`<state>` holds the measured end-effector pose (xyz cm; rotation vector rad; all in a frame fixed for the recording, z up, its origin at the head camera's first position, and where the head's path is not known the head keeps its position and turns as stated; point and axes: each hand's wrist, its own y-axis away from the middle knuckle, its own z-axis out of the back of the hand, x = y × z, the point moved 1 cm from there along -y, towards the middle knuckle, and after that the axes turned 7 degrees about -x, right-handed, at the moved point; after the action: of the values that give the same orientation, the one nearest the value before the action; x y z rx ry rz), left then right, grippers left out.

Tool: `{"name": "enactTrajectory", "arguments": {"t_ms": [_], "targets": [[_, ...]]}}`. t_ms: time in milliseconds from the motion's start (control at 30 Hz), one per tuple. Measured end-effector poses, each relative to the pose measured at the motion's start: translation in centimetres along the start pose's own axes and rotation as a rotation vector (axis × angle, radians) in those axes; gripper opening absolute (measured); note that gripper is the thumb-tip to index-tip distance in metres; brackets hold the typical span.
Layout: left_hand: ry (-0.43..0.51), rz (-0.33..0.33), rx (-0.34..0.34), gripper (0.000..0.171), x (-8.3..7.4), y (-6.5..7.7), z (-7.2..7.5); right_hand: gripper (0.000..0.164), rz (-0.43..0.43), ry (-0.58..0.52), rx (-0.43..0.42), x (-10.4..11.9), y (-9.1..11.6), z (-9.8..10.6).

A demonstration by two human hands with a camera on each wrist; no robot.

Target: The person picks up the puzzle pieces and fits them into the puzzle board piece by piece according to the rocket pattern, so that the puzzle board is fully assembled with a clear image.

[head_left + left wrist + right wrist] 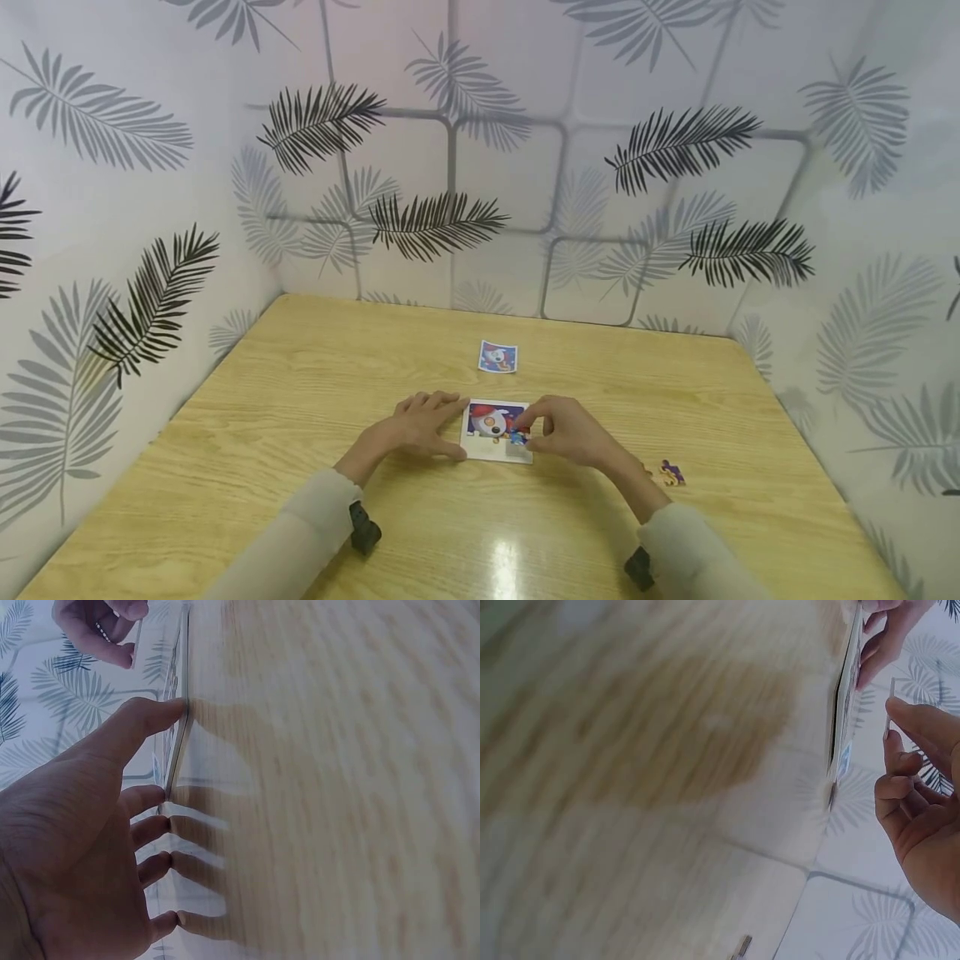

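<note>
A small white-bordered puzzle board [486, 451] lies on the table, its upper part filled with a snowman picture in a red hat and its lower part bare. My left hand [423, 425] rests at the board's left side, fingers spread, with thumb and index fingertip at its edge. Between thumb and index finger my right hand [564, 429] pinches a blue jigsaw piece [517, 437] over the board's right side. In the right wrist view that piece [889, 709] appears edge-on, raised above the board [844, 697].
A small picture card [498, 357] with the same snowman lies behind the board. Loose jigsaw pieces [672, 473] lie to the right, partly hidden by my right forearm. Leaf-patterned curtains [510, 167] stand behind and beside the wooden table [337, 350].
</note>
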<state>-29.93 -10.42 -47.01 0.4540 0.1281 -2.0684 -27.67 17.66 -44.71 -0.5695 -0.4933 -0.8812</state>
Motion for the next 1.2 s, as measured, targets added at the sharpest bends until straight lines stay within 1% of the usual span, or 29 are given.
{"name": "enactTrajectory", "arguments": {"t_ms": [133, 367, 533, 700, 767, 867, 1033, 1200], "targets": [[0.010, 0.003, -0.003, 0.091, -0.1, 0.1, 0.1, 0.023, 0.027, 0.007, 0.035, 0.4, -0.7, -1.0], [0.030, -0.013, -0.008, 0.090, -0.2, 0.2, 0.0, 0.020, 0.042, 0.041, 0.093, 1.5, -2.0, -2.5], [0.021, -0.012, -0.013, 0.090, -0.3, 0.3, 0.2, 0.020, 0.032, 0.063, 0.094, 2.0, -2.8, -3.0], [0.028, -0.008, -0.010, 0.091, -0.1, 0.3, 0.3, 0.017, 0.053, 0.059, 0.105, 1.9, -3.3, -3.9], [0.038, -0.012, -0.016, 0.091, 0.2, 0.0, -0.1, 0.016, 0.069, 0.059, 0.107, 1.8, -3.4, -4.2], [0.051, -0.015, -0.022, 0.092, 0.6, -0.2, -0.5, 0.016, 0.061, 0.058, 0.107, 1.9, -3.5, -4.7], [0.043, -0.018, -0.041, 0.093, 1.1, -0.5, -1.1, 0.014, 0.046, 0.064, 0.112, 2.3, -3.5, -5.1], [0.028, -0.021, -0.043, 0.093, 1.2, -0.7, -1.0, 0.013, 0.049, 0.097, 0.099, 2.5, -3.7, -5.3]]}}
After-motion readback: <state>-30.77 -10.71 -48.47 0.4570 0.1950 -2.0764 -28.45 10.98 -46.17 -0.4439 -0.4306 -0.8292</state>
